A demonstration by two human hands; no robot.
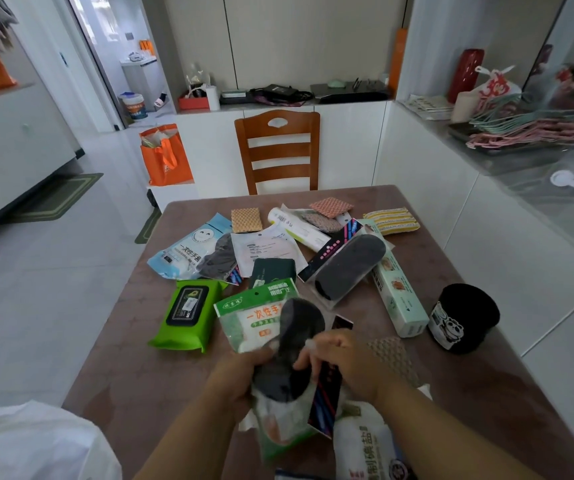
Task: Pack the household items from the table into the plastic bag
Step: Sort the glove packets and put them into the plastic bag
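A packaged pair of dark insoles [296,341] is gripped by both hands near the table's front edge. My left hand [240,375] holds the pack's lower left side. My right hand [344,362] pinches its right edge. Below the hands a thin whitish plastic bag [278,427] lies bunched, and the pack's lower end reaches into it. A white bag of salt [365,441] lies beside it at the front. Other items are spread over the brown table [133,375]: a green wet-wipes pack [188,313], a green-and-white glove pack [247,317] and a second insole pack [347,268].
Further back lie a blue glove pack [188,251], a long cling-film box [396,292], a black panda-print tub [462,317], a yellow sponge [391,220] and checked cloths [246,220]. A wooden chair [278,150] stands behind the table. White cabinets run along the right.
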